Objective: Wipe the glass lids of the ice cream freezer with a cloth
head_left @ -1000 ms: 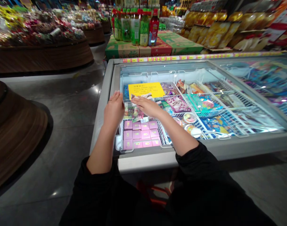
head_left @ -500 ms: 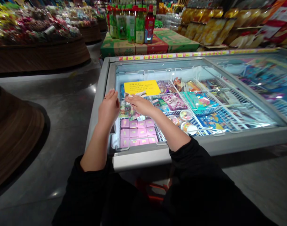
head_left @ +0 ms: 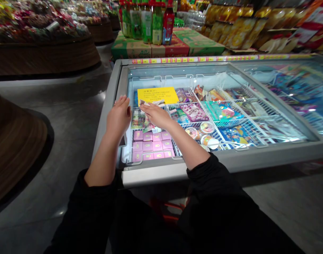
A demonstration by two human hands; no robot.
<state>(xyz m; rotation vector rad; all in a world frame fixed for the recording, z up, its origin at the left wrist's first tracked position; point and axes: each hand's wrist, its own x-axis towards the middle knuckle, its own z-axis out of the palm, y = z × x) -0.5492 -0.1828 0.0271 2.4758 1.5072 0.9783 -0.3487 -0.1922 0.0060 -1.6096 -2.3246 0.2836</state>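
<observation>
A glass-topped chest freezer stands in front of me. My left hand rests at its left frame, fingers loosely bent and close together, with no object visible in it. On the glass lies my right hand, palm down, pressing a crumpled whitish cloth or paper whose edge shows beyond the fingers. Just past it is a yellow notice with printed writing. Beneath the glass are pink boxes, lidded cups and a purple-and-white bag in wire baskets.
Bottles stand on patterned cartons behind the freezer. Round wooden displays piled with wrapped goods are at the left. Jars of yellow fruit fill the back right. Something red is low under the freezer's front edge.
The whole view has shifted slightly, so the freezer sits a little higher and further left. Both hands keep nearly the same places against it.
</observation>
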